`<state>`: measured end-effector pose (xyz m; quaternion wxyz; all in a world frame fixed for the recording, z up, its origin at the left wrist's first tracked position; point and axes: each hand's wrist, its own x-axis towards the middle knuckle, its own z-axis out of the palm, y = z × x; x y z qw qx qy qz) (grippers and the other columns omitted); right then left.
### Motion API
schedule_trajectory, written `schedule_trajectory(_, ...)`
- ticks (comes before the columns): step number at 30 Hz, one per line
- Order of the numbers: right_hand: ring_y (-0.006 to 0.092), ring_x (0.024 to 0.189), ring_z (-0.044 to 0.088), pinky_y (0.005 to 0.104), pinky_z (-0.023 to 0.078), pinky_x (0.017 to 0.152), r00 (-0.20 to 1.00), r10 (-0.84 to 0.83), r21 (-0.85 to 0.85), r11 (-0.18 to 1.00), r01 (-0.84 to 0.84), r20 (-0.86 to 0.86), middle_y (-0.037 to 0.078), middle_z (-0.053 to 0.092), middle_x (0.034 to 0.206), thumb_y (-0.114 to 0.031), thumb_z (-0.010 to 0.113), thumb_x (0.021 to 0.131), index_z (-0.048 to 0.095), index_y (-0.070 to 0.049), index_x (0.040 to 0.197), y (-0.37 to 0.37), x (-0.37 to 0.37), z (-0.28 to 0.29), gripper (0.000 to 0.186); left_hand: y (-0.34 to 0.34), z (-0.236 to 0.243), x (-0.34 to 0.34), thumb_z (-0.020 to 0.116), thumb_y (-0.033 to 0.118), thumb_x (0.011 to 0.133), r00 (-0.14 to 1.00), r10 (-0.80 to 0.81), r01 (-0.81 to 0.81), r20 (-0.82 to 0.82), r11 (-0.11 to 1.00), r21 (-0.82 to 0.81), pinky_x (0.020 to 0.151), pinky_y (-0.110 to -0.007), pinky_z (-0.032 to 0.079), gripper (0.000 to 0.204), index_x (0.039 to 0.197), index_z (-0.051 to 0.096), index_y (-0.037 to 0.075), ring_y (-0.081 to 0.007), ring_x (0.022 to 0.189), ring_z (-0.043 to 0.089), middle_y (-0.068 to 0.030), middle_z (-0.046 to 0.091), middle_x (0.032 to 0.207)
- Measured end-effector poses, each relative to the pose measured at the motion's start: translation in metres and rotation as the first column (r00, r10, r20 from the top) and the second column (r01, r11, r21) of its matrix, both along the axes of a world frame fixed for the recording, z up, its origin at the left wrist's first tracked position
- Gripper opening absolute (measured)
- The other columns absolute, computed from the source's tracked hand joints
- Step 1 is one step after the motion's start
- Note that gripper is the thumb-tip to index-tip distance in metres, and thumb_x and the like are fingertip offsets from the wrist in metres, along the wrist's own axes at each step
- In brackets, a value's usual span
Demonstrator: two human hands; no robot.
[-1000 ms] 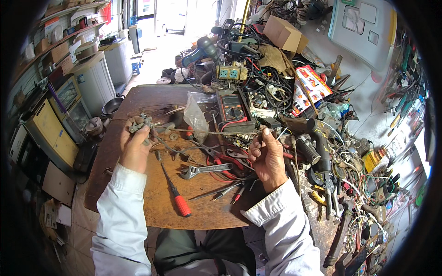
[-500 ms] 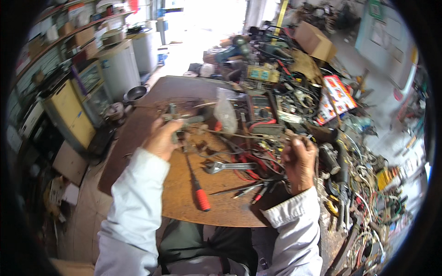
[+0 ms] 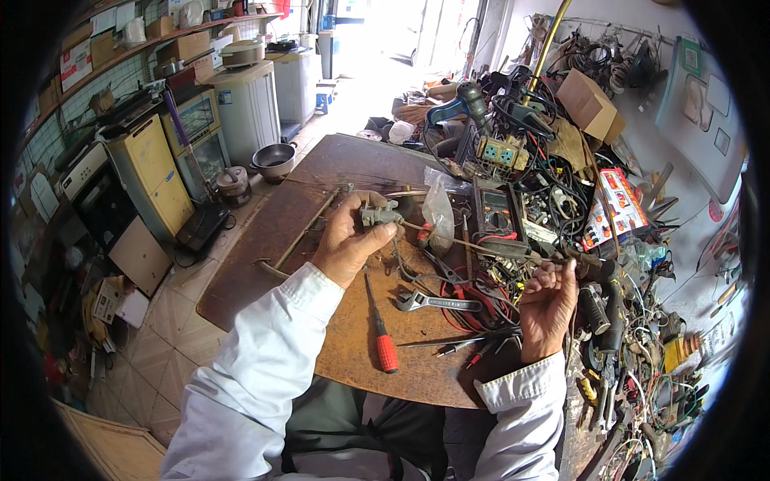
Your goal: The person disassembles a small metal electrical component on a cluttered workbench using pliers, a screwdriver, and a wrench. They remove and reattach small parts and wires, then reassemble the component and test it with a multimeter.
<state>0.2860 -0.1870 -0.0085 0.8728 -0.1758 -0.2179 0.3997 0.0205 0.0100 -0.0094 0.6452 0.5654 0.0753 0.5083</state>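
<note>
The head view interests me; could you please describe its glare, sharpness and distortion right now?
In the head view, the doorway is blown out to white; the grey metal part in the left hand looks fairly sharp; the near edge of the tabletop looks bowed, and a dark rim rings the picture.

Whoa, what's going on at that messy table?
A person's left hand holds a small grey metal part. A long thin piece stretches between it and the curled right hand; whether that hand grips it is hard to see. A red-handled screwdriver and a wrench lie on the brown table.
</note>
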Motion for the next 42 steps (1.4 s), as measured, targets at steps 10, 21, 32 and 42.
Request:
schedule_trajectory(10, 0.0166, 0.054, 0.055, 0.0292, 0.045, 0.049, 0.963, -0.195, -0.325, 0.913, 0.248, 0.185, 0.006, 0.06, 0.069, -0.038, 0.07, 0.096, 0.051, -0.011, 0.078, -0.002, 0.003, 0.001, 0.038, -0.002, 0.008, -0.002, 0.077, 0.012, 0.089, 0.97, 0.221, -0.165, -0.105, 0.908, 0.385, 0.083, -0.024, 0.051, 0.033, 0.114, 0.056, 0.007, -0.0075, 0.095, 0.058, -0.0007, 0.063, 0.103)
schedule_trajectory(21, 0.0218, 0.074, 0.068, 0.0331, 0.058, 0.069, 0.837, -0.286, 0.023, 0.95, 0.312, 0.467, 0.014, 0.071, 0.089, -0.021, 0.068, 0.098, 0.066, 0.003, 0.107, -0.007, -0.004, 0.007, 0.026, -0.001, 0.006, -0.01, 0.072, 0.026, 0.095, 0.909, 0.026, -0.05, -0.416, 0.998, -0.048, 0.059, -0.023, 0.052, 0.035, 0.117, 0.054, 0.005, -0.0112, 0.077, 0.068, -0.0051, 0.065, 0.097)
schedule_trajectory(32, 0.0149, 0.06, 0.063, 0.0292, 0.055, 0.051, 0.887, -0.167, -0.211, 0.937, 0.279, 0.43, 0.006, 0.066, 0.074, -0.019, 0.067, 0.097, 0.067, -0.003, 0.09, 0.013, -0.034, 0.005, 0.018, -0.011, -0.003, 0.005, 0.066, 0.017, 0.098, 0.954, 0.043, 0.024, -0.296, 0.976, 0.216, 0.081, -0.03, 0.057, 0.036, 0.127, 0.049, 0.004, -0.0167, 0.1, 0.068, -0.0093, 0.062, 0.112)
schedule_trajectory(42, 0.0137, 0.052, 0.055, 0.0271, 0.044, 0.045, 0.898, -0.018, -0.393, 0.895, 0.211, 0.44, 0.005, 0.064, 0.072, -0.02, 0.069, 0.097, 0.065, -0.001, 0.084, 0.042, -0.07, 0.001, 0.023, -0.021, -0.009, 0.014, 0.066, 0.006, 0.097, 0.952, 0.225, -0.13, -0.206, 0.91, 0.394, 0.092, -0.03, 0.053, 0.035, 0.128, 0.05, 0.003, -0.0164, 0.104, 0.066, -0.0085, 0.06, 0.117)
